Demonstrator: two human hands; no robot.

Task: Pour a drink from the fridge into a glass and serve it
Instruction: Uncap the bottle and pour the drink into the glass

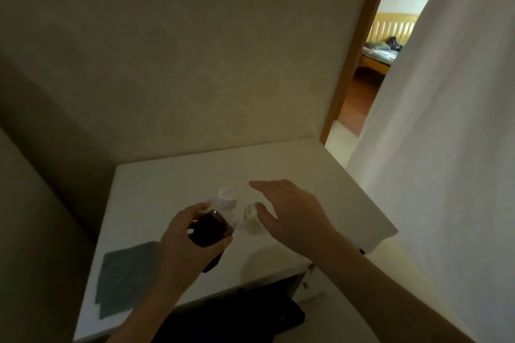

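My left hand (185,242) is wrapped around a plastic bottle (213,227) of dark drink with a white cap, holding it just above the white top of the fridge (178,178). A small clear glass (252,218) stands upright on that top, right beside the bottle. My right hand (289,210) hovers over the glass with fingers spread, its thumb close to the rim; it holds nothing.
A dark green cloth (125,277) lies on the left front of the fridge top. A wall rises behind it. The white fridge door (434,147) stands open at the right. Beyond it, a doorway (370,69) shows a room with a yellow bed.
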